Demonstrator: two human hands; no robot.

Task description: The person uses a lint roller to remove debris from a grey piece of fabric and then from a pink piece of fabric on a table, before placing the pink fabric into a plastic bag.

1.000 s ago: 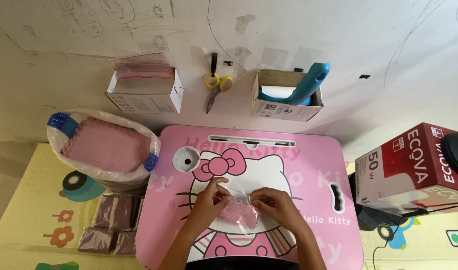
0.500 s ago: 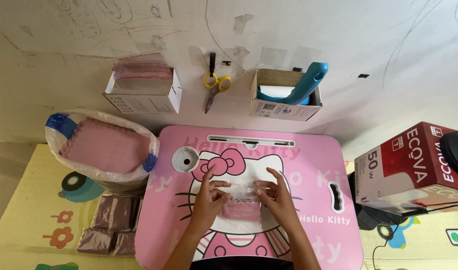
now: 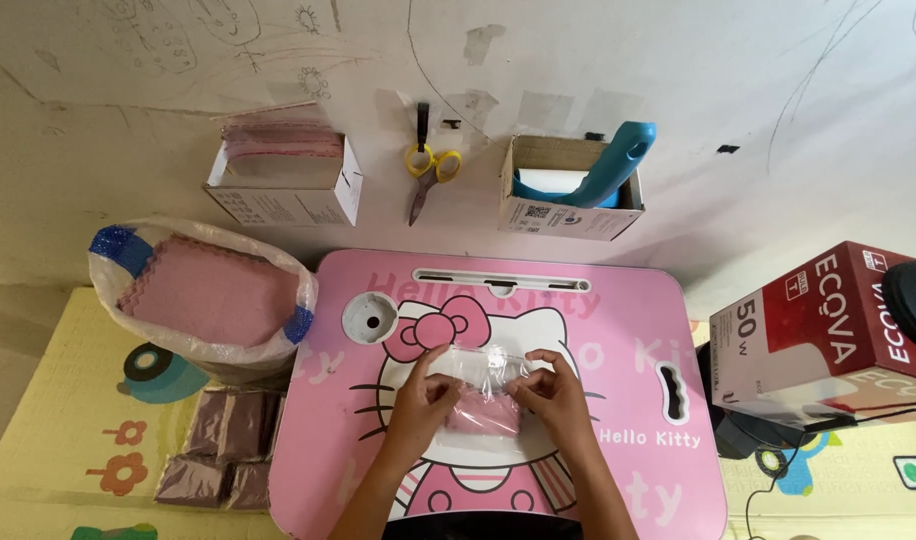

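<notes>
Since half a second ago both hands have drawn closer together over the clear plastic bag [image 3: 483, 385], and the bag's open top now stands up between them rather than lying spread flat.

The pink worktop [image 3: 618, 330], a small lap desk with a cartoon cat print, fills the lower centre of the frame; the bag rests on its middle, with a pink pad [image 3: 478, 415] already inside the lower part. To the left sits a large sack [image 3: 203, 295] of pink foam pieces, and below it, at the lower left, a pile of filled packets [image 3: 223, 450] on the yellow play mat. A red and white carton [image 3: 823, 325] lies at the right edge. Against the scribbled wall at the top stand two open cardboard boxes, one holding pink sheets [image 3: 283, 180], one with a blue handled tool [image 3: 578, 185], and yellow scissors [image 3: 430, 170] between them.

The left hand [image 3: 418, 400] and right hand [image 3: 553, 390] each pinch the bag's upper edge with thumb and forefingers. By my reading this is the closing stage of packing: the next move would call for pressing or folding the mouth evenly without letting the pad slip out.
</notes>
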